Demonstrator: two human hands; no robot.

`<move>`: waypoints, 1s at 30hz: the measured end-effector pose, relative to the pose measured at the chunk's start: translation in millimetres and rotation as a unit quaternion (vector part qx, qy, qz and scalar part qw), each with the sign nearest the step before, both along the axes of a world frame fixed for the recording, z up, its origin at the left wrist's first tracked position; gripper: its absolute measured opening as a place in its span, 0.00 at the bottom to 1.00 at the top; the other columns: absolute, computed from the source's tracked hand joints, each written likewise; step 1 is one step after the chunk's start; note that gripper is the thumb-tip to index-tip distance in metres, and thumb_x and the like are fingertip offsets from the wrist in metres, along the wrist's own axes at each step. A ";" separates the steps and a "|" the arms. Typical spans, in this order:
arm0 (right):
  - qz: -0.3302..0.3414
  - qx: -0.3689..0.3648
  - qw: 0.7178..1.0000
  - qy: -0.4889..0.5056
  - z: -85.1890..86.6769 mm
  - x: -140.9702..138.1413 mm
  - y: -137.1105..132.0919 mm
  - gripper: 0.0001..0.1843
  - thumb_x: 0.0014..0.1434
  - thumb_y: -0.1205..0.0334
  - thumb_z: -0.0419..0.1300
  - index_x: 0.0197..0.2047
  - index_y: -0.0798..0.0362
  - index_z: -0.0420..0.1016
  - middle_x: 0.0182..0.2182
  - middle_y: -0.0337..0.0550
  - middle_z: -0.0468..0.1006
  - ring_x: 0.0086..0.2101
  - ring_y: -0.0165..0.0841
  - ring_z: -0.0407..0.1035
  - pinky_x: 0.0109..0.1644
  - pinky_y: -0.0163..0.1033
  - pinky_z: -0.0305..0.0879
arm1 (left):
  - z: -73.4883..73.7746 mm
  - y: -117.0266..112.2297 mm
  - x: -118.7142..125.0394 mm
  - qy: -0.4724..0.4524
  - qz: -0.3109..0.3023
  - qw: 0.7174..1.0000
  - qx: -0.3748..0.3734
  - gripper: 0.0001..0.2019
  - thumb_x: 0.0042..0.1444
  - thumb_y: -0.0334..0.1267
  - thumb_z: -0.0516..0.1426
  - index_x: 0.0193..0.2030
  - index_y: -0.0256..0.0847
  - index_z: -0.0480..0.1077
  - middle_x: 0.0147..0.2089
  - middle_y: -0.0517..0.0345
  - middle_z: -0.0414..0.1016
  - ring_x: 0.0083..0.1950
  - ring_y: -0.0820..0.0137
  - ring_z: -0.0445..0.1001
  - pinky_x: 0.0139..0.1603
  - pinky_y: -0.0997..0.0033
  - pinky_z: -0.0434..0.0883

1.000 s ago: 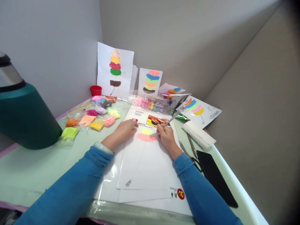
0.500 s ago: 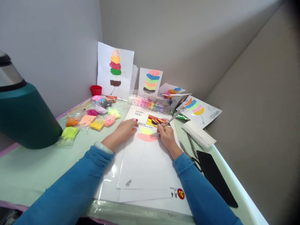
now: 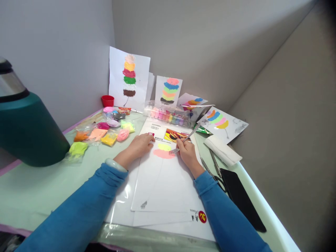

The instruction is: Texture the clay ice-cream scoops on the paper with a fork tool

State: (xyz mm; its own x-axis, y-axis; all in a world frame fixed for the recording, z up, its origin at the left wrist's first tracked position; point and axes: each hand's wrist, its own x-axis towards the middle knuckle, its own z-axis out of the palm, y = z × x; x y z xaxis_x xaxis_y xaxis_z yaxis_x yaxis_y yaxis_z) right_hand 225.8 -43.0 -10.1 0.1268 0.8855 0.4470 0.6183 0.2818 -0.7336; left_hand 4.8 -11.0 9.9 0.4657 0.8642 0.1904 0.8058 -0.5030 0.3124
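My right hand (image 3: 187,153) is closed round a metal fork (image 3: 183,141), whose tines rest on a smear of yellow-green clay (image 3: 164,147) above a pink clay patch (image 3: 162,154) on a white sheet of paper (image 3: 162,185). My left hand (image 3: 139,145) lies on the sheet's upper left edge, fingers curled down, pressing the paper. Both arms wear blue sleeves.
Small bags of coloured clay (image 3: 105,131) lie at the left, with a red cup (image 3: 107,100) behind. A clear box of clay colours (image 3: 168,116) and finished clay pictures (image 3: 129,77) stand at the back. A large green flask (image 3: 26,122), scissors (image 3: 212,171), a black phone (image 3: 240,199) and a folded tissue (image 3: 222,149) flank the paper.
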 end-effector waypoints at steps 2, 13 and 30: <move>-0.002 0.000 1.000 -0.003 0.0 0.0 0.1 0.23 0.59 0.52 0.50 0.16 0.52 0.66 0.19 0.40 0.72 0.27 0.32 0.70 0.37 0.36 0.59 | -0.6 0.6 -0.1 0.005 0.001 1.000 -0.001 0.16 0.53 0.34 0.48 0.45 0.39 0.70 0.47 0.50 0.74 0.48 0.61 0.72 0.48 0.65 0.67; -0.003 -0.003 1.000 -0.008 2.1 -0.6 -1.7 0.24 0.59 0.51 0.50 0.16 0.51 0.65 0.16 0.38 0.69 0.27 0.33 0.70 0.34 0.36 0.59 | -1.1 1.1 0.6 0.012 0.002 1.000 -0.002 0.15 0.53 0.34 0.48 0.45 0.40 0.70 0.47 0.50 0.74 0.48 0.61 0.71 0.48 0.65 0.66; -0.007 0.004 1.000 -0.011 0.3 -0.7 -0.7 0.23 0.59 0.51 0.50 0.16 0.52 0.66 0.18 0.39 0.70 0.26 0.33 0.70 0.34 0.36 0.60 | -1.4 1.2 0.0 0.010 -0.002 1.000 0.001 0.15 0.53 0.35 0.48 0.45 0.40 0.70 0.47 0.50 0.74 0.48 0.61 0.71 0.48 0.65 0.66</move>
State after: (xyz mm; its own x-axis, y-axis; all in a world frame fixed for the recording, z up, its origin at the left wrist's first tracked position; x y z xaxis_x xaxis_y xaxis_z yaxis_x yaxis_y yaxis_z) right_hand 225.1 -43.7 -9.8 0.1291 0.8803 0.4565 0.6388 0.2783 -0.7173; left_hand 4.8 -9.8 8.5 0.4733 0.8617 0.1827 0.8093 -0.5073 0.2961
